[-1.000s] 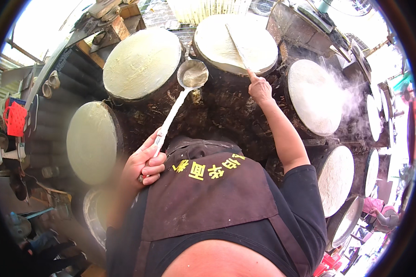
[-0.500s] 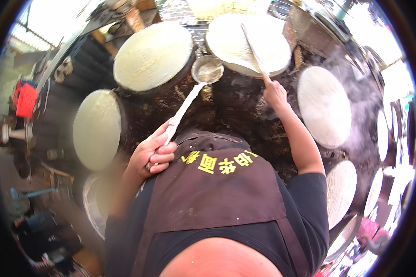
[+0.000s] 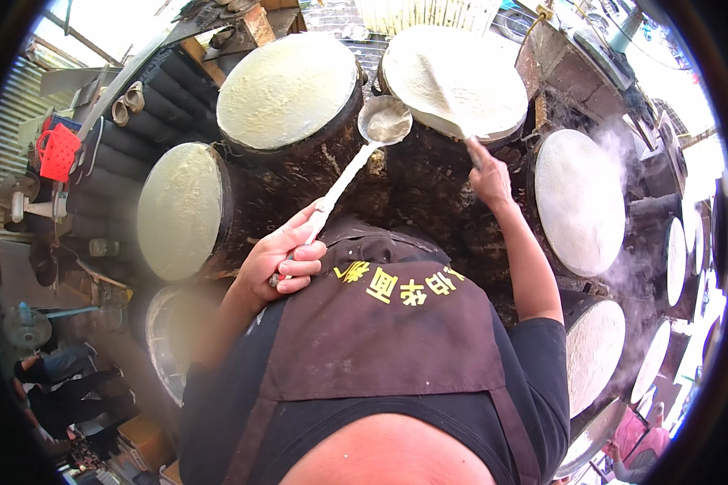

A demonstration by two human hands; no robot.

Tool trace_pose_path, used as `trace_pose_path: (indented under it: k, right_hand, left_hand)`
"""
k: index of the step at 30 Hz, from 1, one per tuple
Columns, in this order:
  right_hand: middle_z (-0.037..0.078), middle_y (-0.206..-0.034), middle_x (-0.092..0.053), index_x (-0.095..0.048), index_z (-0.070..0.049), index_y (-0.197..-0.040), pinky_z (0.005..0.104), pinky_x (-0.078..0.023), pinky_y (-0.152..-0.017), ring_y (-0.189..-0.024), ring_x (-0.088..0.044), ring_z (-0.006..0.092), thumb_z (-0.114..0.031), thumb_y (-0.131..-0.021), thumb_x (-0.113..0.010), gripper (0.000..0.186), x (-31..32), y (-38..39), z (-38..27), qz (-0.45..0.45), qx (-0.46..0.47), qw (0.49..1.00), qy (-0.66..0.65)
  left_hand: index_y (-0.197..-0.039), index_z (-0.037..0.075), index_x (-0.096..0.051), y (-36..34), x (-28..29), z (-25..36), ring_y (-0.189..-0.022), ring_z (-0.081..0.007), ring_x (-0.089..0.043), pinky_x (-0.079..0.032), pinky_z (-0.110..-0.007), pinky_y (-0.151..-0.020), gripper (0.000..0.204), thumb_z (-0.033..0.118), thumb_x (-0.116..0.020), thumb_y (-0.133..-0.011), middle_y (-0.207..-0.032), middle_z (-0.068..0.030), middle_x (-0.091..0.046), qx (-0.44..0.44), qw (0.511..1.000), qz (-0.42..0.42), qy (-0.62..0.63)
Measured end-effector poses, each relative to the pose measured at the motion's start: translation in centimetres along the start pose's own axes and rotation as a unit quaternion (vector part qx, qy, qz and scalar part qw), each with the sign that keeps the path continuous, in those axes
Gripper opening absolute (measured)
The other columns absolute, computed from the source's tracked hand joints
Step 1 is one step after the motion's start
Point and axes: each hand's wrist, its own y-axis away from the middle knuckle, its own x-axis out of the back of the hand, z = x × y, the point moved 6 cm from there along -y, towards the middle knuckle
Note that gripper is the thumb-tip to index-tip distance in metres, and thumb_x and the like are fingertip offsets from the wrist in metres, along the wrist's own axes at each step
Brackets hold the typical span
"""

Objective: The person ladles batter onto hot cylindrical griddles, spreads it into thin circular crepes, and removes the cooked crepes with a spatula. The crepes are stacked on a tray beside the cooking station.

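Observation:
My left hand (image 3: 281, 259) is wrapped round the lower end of a ladle (image 3: 385, 121). Pale batter coats its long handle, and its round bowl, with whitish liquid in it, hangs between the two far griddles. In my right hand (image 3: 492, 176) is a long, thin spreading spatula (image 3: 453, 101), blurred by motion. The blade lies over the far right round griddle (image 3: 493, 89), which a white batter layer covers. To its left stands another round griddle (image 3: 287, 90) with a yellowish-white, ridged layer.
More round batter-coated griddles ring me: one at the left (image 3: 179, 212), one at the right (image 3: 580, 202) and several further right. Steam (image 3: 615, 158) rises there. A red basket (image 3: 58, 152) hangs at the far left. A person in pink (image 3: 643, 432) is at the lower right.
The whole view has shifted a little. My right hand has swung the spatula over the griddle, and the batter's near edge looks rounder. The ladle remains in my left hand.

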Motion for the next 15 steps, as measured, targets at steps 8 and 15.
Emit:
trace_pose_path:
  k: [8,15]
  right_hand:
    - [0.019,-0.091,-0.064,-0.053,-0.024,-0.135,0.0426,-0.054,-0.072,-0.078,-0.066,0.0353,-0.001,-0.079,-0.056,0.061,-7.6,6.0,-10.2,-0.058,0.196,0.970,-0.134]
    - [0.019,-0.084,-0.056,-0.042,-0.021,-0.143,0.0394,-0.053,-0.055,-0.060,-0.064,0.0305,-0.005,-0.084,-0.053,0.062,-14.1,4.9,-15.4,-0.088,0.224,0.959,0.151]
  left_hand:
    - [-0.147,0.032,-0.030,3.5,0.3,1.8,-0.045,-0.0039,-0.032,-0.034,-0.019,-0.032,0.046,0.019,-0.039,-0.103,-0.072,0.0004,-0.036,-0.145,0.989,0.024,-0.008]
    - [-0.149,0.033,-0.027,7.2,2.4,2.6,-0.044,-0.0023,-0.031,-0.034,-0.018,-0.031,0.048,0.022,-0.038,-0.104,-0.072,0.0014,-0.036,-0.224,0.972,0.076,-0.008]
